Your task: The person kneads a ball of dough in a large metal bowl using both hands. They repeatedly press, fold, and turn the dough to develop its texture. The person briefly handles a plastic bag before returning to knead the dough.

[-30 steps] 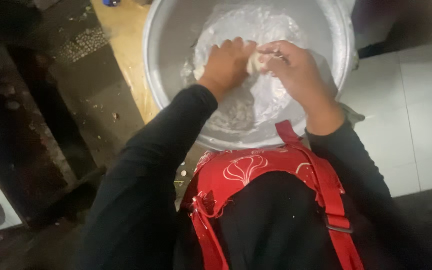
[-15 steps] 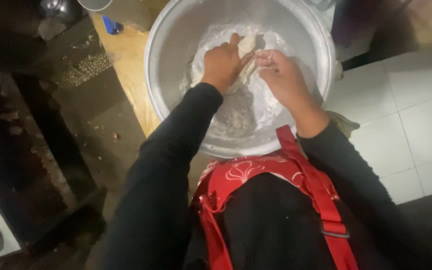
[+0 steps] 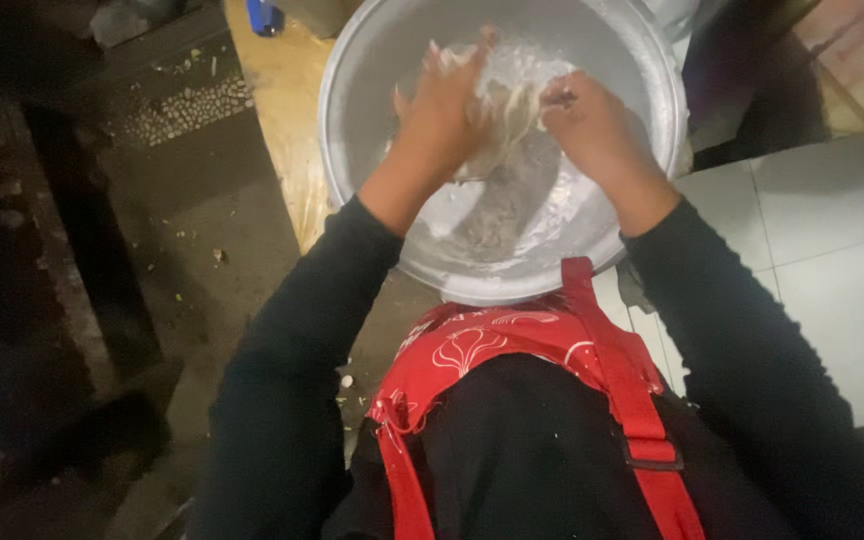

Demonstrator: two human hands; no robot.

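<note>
Dough: one pale, sticky mass [image 3: 507, 110] in the upper middle of the basin, stretched in strands between both hands, so it can be pulled and worked.
Left hand: one [image 3: 442, 105], fingers spread and sunk into the mass from its left side.
Right hand: one [image 3: 592, 125], fingers curled onto the mass's right edge; the tips are blurred.
Basin: one round metal bowl [image 3: 352, 110], floury inside, resting on the wooden board and tiled counter.
Wooden board: one [image 3: 282, 120], under the basin's left rim.
Tiled counter: white [image 3: 832, 260], to the right.
Apron: one, red, patterned [image 3: 512, 350], over black sleeves.
Blue object: one [image 3: 264, 15], at the board's far end.
</note>
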